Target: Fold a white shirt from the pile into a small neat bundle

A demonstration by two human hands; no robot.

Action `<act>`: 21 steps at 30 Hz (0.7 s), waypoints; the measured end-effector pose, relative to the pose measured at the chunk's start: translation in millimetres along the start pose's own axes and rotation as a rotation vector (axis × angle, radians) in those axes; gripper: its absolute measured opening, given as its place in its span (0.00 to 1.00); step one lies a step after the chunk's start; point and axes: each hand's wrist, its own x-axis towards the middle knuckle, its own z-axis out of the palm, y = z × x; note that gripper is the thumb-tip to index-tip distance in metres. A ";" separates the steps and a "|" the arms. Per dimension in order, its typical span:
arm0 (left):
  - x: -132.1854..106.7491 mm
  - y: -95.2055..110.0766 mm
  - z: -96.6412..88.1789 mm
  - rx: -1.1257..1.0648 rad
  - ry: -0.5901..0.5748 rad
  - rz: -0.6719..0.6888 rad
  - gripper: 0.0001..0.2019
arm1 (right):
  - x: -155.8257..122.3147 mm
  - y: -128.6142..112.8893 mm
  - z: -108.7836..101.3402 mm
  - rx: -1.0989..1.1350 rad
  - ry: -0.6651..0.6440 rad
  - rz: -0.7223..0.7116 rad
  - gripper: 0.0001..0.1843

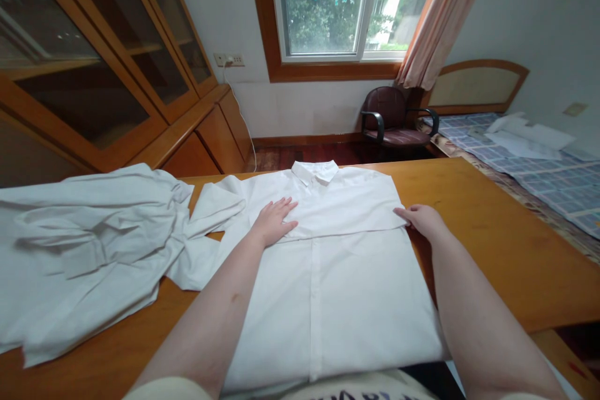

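Observation:
A white collared shirt (360, 300) lies front up on the wooden table, its collar at the far edge and its button strip running down the middle. One sleeve appears folded straight across the chest. My left hand (274, 222) rests flat on that folded layer, left of the button strip, with fingers spread. At the right side of the shirt, my right hand (419, 219) pinches the folded edge between thumb and fingers. On the left, the other sleeve reaches out toward a crumpled pile of white cloth (103, 225).
The wooden table (482, 231) extends to the right. Beyond it are a dark red armchair (391, 115) and a bed (553, 181) with a checked cover and white items. A glass-door cabinet (164, 119) stands at the left, with a window (328, 12) behind.

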 end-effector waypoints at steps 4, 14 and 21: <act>0.1 -0.3 0.1 -0.006 0.001 0.001 0.30 | -2.5 1.7 -5.7 0.045 -0.052 0.002 0.21; 0.3 -2.9 -0.4 -0.043 -0.015 0.010 0.30 | -2.6 5.3 -12.1 -0.072 -0.132 -0.032 0.20; 1.0 -6.0 0.4 -0.055 -0.017 0.012 0.29 | -15.6 -3.1 -17.2 -0.058 -0.252 -0.179 0.24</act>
